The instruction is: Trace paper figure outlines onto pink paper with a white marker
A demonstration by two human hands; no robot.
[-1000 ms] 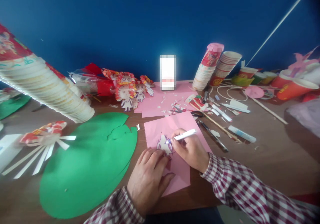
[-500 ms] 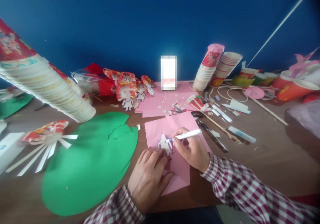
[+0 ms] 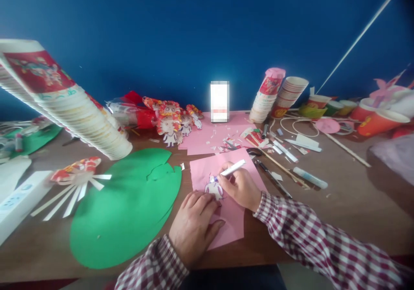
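A pink sheet lies on the brown table, with a small white paper cutout on it, edged with purple lines. My left hand rests flat with its fingers slightly apart, its fingertips on the cutout's lower part and hiding it. In my right hand is a white marker, pinched between thumb and fingers. The marker's purple tip touches or hovers at the cutout's upper left edge; which of the two is too small to tell.
Left of the sheet lies a large green paper shape. Leaning paper cups rise at the left. Scissors, a black pen and a glue tube lie to the right. Cutout figures stand behind.
The marker tip has moved from the middle of the cutout to its upper left edge, and my right hand has shifted left with it. The whole view has shifted slightly.
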